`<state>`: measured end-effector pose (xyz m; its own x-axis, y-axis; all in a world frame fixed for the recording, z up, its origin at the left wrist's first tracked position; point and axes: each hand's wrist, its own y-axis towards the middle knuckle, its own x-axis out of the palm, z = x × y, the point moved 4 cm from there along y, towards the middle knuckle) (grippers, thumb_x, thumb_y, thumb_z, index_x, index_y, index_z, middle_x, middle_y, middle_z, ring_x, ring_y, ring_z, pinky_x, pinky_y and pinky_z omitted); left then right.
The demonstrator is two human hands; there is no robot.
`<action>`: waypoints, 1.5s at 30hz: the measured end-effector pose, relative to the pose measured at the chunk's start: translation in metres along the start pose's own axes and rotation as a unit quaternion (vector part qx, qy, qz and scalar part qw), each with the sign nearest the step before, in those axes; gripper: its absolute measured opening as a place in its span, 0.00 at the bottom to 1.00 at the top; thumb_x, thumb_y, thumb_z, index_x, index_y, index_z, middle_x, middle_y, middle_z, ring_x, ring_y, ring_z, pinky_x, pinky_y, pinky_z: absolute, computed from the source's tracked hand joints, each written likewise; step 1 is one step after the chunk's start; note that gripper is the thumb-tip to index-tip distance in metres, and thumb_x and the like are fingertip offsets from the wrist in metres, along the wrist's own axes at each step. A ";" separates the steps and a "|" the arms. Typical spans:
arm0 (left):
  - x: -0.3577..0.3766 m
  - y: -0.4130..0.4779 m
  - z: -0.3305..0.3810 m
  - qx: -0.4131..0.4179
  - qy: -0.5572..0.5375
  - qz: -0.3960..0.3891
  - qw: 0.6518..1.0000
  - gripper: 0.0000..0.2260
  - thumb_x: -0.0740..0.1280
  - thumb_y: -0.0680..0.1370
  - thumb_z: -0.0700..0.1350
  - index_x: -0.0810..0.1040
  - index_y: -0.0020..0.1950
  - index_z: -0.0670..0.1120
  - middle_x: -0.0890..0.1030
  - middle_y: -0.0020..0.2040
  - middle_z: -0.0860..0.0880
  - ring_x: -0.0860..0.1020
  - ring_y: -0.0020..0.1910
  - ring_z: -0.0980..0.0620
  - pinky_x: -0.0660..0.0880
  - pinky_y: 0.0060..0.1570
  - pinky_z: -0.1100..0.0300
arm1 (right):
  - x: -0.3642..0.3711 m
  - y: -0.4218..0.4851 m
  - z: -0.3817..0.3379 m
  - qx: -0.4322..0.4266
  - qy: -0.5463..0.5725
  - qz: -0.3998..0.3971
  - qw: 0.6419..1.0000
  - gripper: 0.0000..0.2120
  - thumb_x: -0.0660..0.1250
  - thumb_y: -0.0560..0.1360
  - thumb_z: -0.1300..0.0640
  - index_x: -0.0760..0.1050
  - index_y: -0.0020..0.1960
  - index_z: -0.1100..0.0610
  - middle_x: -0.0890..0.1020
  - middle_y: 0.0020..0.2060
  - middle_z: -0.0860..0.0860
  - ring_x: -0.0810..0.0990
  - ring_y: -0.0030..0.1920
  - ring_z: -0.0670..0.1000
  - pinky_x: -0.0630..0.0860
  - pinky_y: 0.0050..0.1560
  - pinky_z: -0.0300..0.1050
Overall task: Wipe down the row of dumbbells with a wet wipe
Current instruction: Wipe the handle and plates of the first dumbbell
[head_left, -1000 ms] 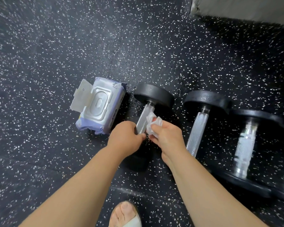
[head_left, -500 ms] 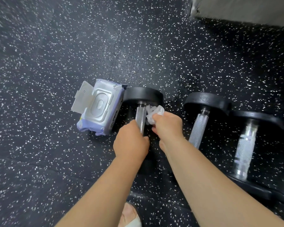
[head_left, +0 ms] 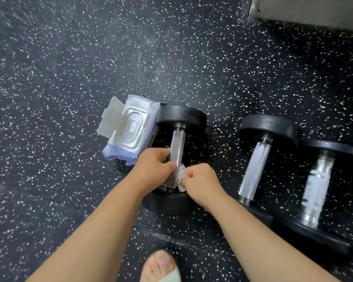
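Note:
The leftmost dumbbell [head_left: 178, 145], black heads and a knurled metal handle, lies on the speckled floor in the middle of the head view. My left hand [head_left: 154, 169] grips the lower part of its handle from the left. My right hand [head_left: 202, 183] pinches a crumpled white wet wipe [head_left: 181, 177] against the near end of the handle. Two more dumbbells [head_left: 257, 159] [head_left: 318, 184] lie in a row to the right.
A pack of wet wipes [head_left: 128, 133] with its lid flipped open lies against the left dumbbell's far head. A grey wall base [head_left: 306, 11] runs at the top right. My foot in a sandal [head_left: 161, 265] is at the bottom edge.
The right hand slid the wipe from the far end of the handle down to its near end. The left dumbbell turned straighter and now sits against the wipes pack.

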<state>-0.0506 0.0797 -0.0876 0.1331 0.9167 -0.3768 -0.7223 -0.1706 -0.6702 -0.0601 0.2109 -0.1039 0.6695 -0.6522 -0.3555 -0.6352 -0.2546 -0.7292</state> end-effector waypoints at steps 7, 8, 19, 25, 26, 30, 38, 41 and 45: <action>0.020 0.010 0.011 -0.028 0.047 0.146 0.988 0.10 0.69 0.75 0.47 0.77 0.40 0.41 0.74 0.31 0.50 0.73 0.35 0.48 0.69 0.36 0.58 | -0.023 -0.002 0.000 0.047 0.099 0.034 0.993 0.12 0.64 0.66 0.54 0.79 0.37 0.63 0.83 0.36 0.59 0.82 0.40 0.59 0.81 0.44 0.57; 0.020 0.010 0.011 -0.025 0.048 0.142 0.988 0.10 0.69 0.75 0.46 0.77 0.39 0.41 0.73 0.30 0.50 0.72 0.33 0.49 0.67 0.34 0.58 | -0.030 -0.003 0.002 0.068 0.143 0.066 0.985 0.11 0.64 0.65 0.55 0.78 0.36 0.62 0.84 0.36 0.58 0.84 0.41 0.59 0.81 0.45 0.59; 0.044 -0.009 -0.014 -0.036 -0.125 -0.062 0.990 0.10 0.68 0.78 0.43 0.80 0.47 0.34 0.75 0.36 0.45 0.71 0.35 0.50 0.67 0.35 0.59 | -0.048 -0.008 0.010 0.228 0.571 0.047 0.787 0.09 0.66 0.73 0.71 0.74 0.53 0.67 0.79 0.51 0.63 0.83 0.42 0.57 0.81 0.46 0.46; 0.030 0.000 -0.004 -0.002 0.109 -0.005 0.994 0.09 0.69 0.76 0.46 0.80 0.42 0.41 0.77 0.34 0.49 0.72 0.33 0.51 0.70 0.39 0.58 | -0.039 0.010 -0.002 0.187 0.596 0.033 0.780 0.07 0.65 0.73 0.72 0.72 0.41 0.62 0.82 0.29 0.52 0.79 0.43 0.50 0.80 0.43 0.37; 0.030 -0.004 0.002 0.016 0.169 0.042 0.985 0.08 0.70 0.74 0.47 0.80 0.42 0.42 0.79 0.35 0.49 0.75 0.35 0.50 0.72 0.40 0.58 | -0.037 0.011 -0.002 0.186 0.587 0.030 0.787 0.08 0.64 0.74 0.72 0.72 0.41 0.61 0.82 0.29 0.51 0.78 0.40 0.49 0.80 0.38 0.37; 0.039 -0.021 0.008 0.019 0.250 0.128 0.959 0.12 0.73 0.70 0.48 0.75 0.47 0.45 0.81 0.43 0.47 0.79 0.45 0.45 0.76 0.45 0.52 | -0.020 0.028 0.005 0.273 0.604 0.083 0.744 0.07 0.65 0.71 0.74 0.74 0.42 0.65 0.79 0.35 0.57 0.80 0.36 0.51 0.75 0.31 0.40; 0.031 -0.016 0.003 0.015 0.230 0.108 0.967 0.08 0.70 0.73 0.44 0.73 0.43 0.43 0.78 0.39 0.47 0.78 0.44 0.42 0.76 0.44 0.52 | -0.020 -0.001 -0.011 0.257 0.614 0.103 0.739 0.08 0.72 0.67 0.69 0.76 0.42 0.61 0.81 0.36 0.53 0.81 0.40 0.49 0.74 0.39 0.38; 0.019 -0.013 -0.001 0.016 0.207 0.087 0.974 0.05 0.69 0.72 0.42 0.75 0.42 0.43 0.77 0.36 0.48 0.78 0.41 0.44 0.76 0.42 0.54 | -0.014 -0.002 -0.022 0.224 0.631 0.080 0.739 0.09 0.72 0.65 0.72 0.77 0.40 0.61 0.82 0.37 0.53 0.82 0.38 0.48 0.76 0.42 0.36; 0.012 -0.012 0.000 0.011 0.206 0.070 0.976 0.05 0.68 0.73 0.41 0.72 0.40 0.45 0.76 0.36 0.49 0.76 0.40 0.47 0.69 0.39 0.59 | -0.010 0.018 -0.021 0.222 0.619 0.072 0.750 0.10 0.64 0.75 0.70 0.69 0.37 0.59 0.78 0.27 0.52 0.74 0.34 0.47 0.73 0.50 0.40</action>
<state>-0.0407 0.0932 -0.0842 0.2913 0.6609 -0.6916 -0.7666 -0.2712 -0.5820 -0.0860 0.1976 -0.1006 -0.4394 -0.8827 0.1665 -0.2920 -0.0349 -0.9558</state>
